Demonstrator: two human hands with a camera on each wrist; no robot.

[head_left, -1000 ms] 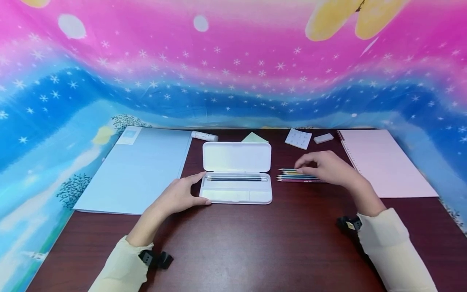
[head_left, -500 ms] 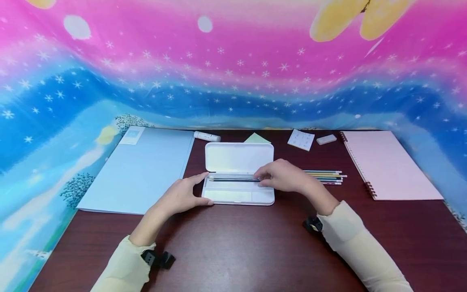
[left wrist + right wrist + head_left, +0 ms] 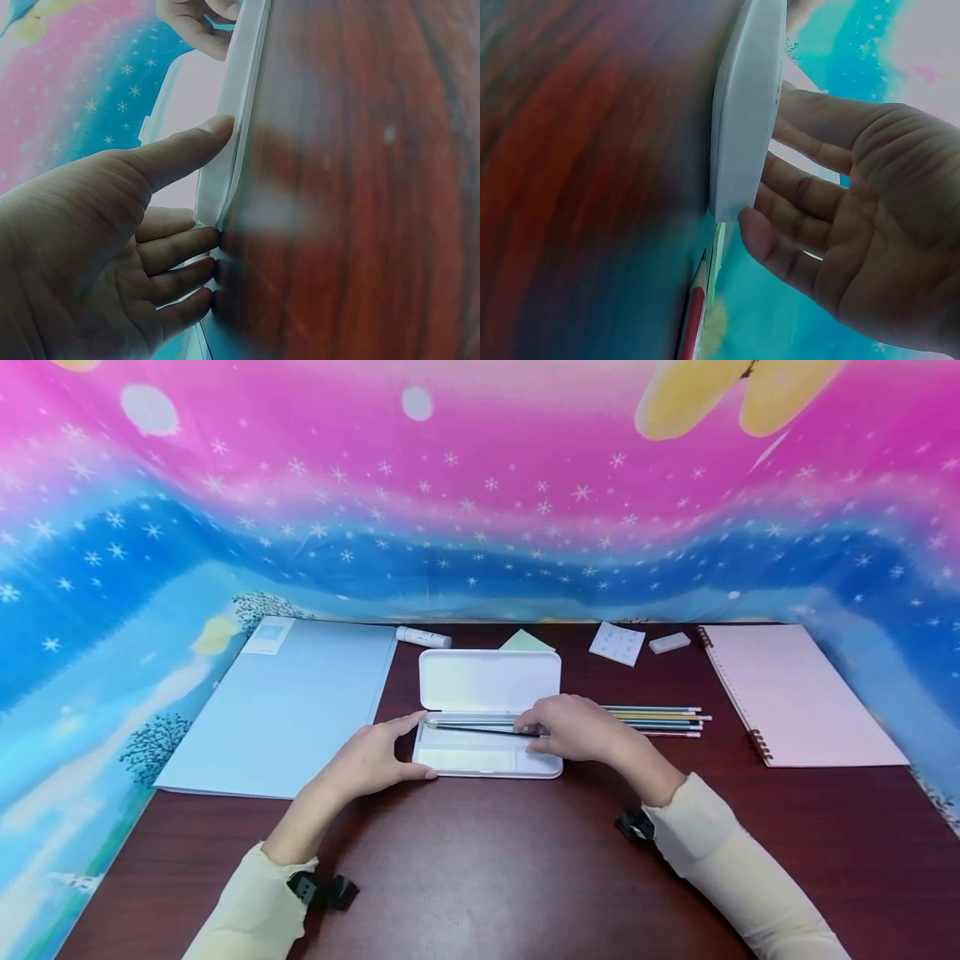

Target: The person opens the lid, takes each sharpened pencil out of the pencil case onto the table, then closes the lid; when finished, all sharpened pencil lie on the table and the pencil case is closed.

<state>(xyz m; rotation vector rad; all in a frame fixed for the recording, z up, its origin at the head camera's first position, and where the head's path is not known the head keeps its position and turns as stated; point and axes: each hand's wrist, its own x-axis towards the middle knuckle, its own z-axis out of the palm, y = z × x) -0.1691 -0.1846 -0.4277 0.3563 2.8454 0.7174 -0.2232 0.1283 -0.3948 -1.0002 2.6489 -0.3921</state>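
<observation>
A white pencil case (image 3: 465,762) lies with its lid raised on the dark table. My left hand (image 3: 367,760) grips its left end, thumb at the near corner and index finger at the far corner. In the left wrist view the thumb presses on the case's front wall (image 3: 223,157). My right hand (image 3: 573,727) reaches into the right side of the case, its fingers pinching the right end of a dark pencil (image 3: 480,730) that slants across the long compartment. Other pencils lie behind it there. In the right wrist view my right hand (image 3: 855,202) curls over the case's end, hiding the pencil.
Several pencils (image 3: 660,717) lie side by side to the right of the case. A blue folder (image 3: 285,710) is at left and a pink spiral notebook (image 3: 810,702) at right. Along the back are a glue stick (image 3: 423,637), green paper (image 3: 527,642), a white note (image 3: 617,644) and an eraser (image 3: 670,643).
My right hand has moved left from the loose pencils into the case. The dark pencil there now slants, its right end shifted toward the near side. My left hand has stayed on the case.
</observation>
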